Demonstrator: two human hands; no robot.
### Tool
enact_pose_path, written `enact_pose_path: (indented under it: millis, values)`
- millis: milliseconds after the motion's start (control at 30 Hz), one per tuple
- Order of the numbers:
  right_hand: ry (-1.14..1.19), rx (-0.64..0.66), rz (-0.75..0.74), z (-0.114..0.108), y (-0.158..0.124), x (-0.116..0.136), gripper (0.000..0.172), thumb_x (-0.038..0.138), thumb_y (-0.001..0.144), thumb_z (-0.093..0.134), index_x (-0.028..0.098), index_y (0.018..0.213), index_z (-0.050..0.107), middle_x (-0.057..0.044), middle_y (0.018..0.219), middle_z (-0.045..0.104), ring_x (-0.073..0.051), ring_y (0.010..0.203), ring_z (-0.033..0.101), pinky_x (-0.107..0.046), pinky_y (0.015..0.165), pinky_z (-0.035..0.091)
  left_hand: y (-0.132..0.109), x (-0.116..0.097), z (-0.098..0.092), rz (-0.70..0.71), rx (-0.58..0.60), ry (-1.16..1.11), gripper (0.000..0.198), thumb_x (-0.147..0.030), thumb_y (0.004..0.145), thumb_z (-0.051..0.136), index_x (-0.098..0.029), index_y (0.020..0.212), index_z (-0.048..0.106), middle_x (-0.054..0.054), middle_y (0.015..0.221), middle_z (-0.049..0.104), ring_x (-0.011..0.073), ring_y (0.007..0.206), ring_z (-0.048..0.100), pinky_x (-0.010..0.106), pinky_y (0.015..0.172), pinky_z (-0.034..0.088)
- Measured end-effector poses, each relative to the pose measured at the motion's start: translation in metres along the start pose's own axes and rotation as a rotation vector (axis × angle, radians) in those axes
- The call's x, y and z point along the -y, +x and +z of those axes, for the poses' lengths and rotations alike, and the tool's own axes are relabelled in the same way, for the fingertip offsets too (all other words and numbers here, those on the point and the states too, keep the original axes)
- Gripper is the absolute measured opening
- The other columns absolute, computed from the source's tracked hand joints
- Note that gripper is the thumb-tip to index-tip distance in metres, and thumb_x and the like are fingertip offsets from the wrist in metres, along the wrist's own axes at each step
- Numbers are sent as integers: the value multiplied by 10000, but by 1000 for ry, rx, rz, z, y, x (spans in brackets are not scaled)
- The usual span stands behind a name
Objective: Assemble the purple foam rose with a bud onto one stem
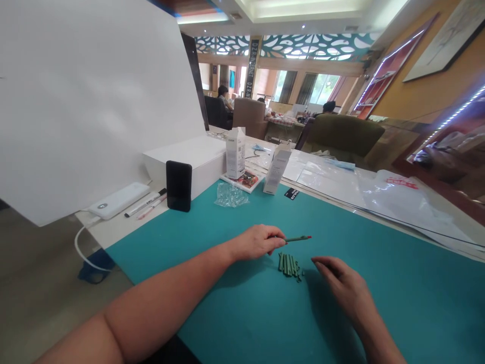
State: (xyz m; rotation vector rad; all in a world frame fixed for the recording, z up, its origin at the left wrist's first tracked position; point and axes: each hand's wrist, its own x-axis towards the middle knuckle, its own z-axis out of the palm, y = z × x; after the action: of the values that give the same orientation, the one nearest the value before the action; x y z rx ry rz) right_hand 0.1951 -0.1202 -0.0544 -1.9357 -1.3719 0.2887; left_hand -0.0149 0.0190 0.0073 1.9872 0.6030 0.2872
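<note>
My left hand [261, 241] pinches one end of a thin green stick [299, 238] with a red tip, holding it above the teal mat [242, 313]. Just below it lies a small bunch of short green sticks [288, 264], side by side, with several tiny green bits at their right edge. To the right of the bunch is my right hand [341, 283], its fingers pressed together and pointing at the sticks without touching them. Whether its fingertips hold anything small is too hard to make out.
Crumpled clear plastic [231, 195], two white boxes [235, 154] and a black phone-like slab [179, 185] stand or lie along the mat's far edge. Pens [146, 203] and a white power bank [119, 200] are at the left. Plastic bags [409, 197] lie at the right.
</note>
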Motion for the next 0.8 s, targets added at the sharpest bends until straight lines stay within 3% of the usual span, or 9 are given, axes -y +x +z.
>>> enact_pose_path:
  millis: [267,667,800]
  values:
    - [-109,180,-86,5,-1,3,259,407,760,482,258,768,693,-50,802,657,-254,751,609,-367,664,447,1,2,2,16,46,10,288,-356,864,486,-169,991,664,-11,660,567,124,647,522,211,595,385]
    - [-285,136,-214,14,-4,3,205,337,792,447,218,658,546,-60,711,584,-225,669,543,-321,583,372,1,3,3,26,73,48,274,-348,861,478,-175,937,676,-16,659,582,121,633,512,220,600,369]
    - [-156,118,-57,8,-4,11,213,390,760,472,220,646,533,-23,602,562,-191,547,495,-301,512,348,1,0,3,27,80,69,264,-329,861,476,-166,914,677,-16,652,583,125,640,515,230,630,375]
